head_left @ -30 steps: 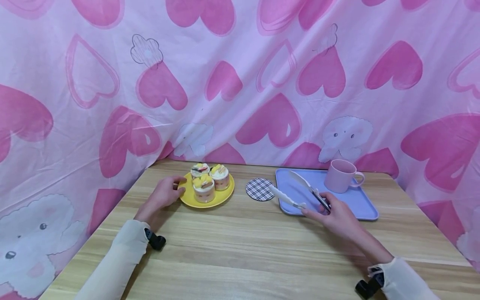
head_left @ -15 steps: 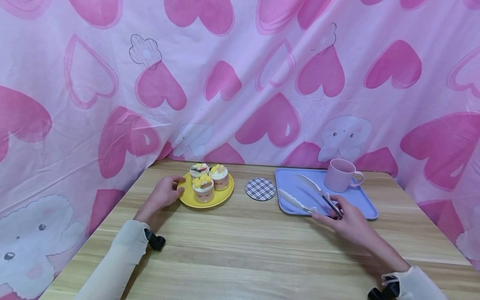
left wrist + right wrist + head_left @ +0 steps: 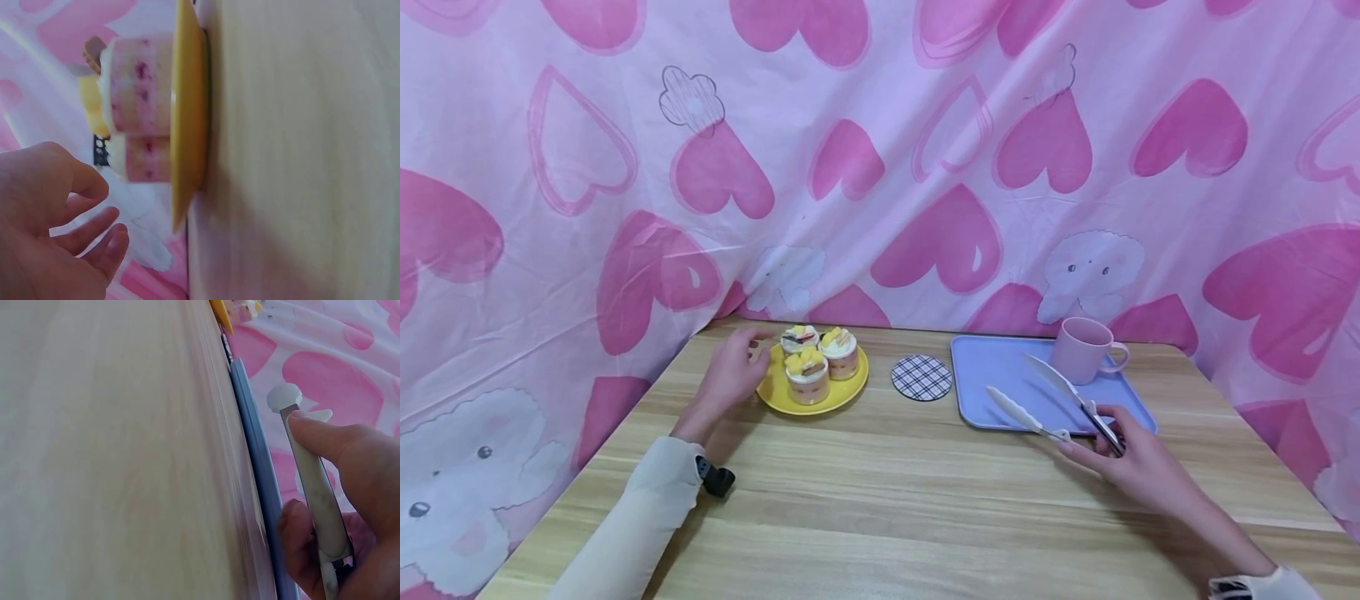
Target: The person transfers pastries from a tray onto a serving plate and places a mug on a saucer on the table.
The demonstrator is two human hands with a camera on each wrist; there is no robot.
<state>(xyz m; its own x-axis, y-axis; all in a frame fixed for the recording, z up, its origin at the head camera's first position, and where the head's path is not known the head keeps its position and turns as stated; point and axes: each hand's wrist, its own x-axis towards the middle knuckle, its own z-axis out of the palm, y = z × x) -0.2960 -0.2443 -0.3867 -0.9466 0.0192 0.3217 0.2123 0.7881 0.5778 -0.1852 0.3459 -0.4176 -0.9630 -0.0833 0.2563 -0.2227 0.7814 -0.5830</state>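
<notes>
My left hand [image 3: 730,371] hovers beside the left rim of a yellow plate [image 3: 848,390], its fingers loosely bent and holding nothing. The left wrist view shows a gap between those fingers and the plate [image 3: 182,206]. Three clear dessert cups stand on the plate; the front cup [image 3: 808,387] has yellow fruit cubes and a biscuit on its cream. On the right, my right hand [image 3: 1138,462] grips metal tongs [image 3: 1017,412] with white tips. Their arms are spread, pointing to the upper left over the front of a lilac tray [image 3: 1000,367]. The right wrist view has the thumb along the tongs' arm [image 3: 319,500].
A pink mug [image 3: 1079,350] stands at the back right of the tray, close to the tongs' upper arm. Between plate and tray lies a round checked coaster [image 3: 921,377]. Behind the wooden table [image 3: 880,500] hangs a pink heart-patterned curtain [image 3: 850,275].
My right hand has moved right and toward the front edge, carrying the tongs across the tray. My left hand has come off the plate's rim and risen slightly. The plate has stayed put.
</notes>
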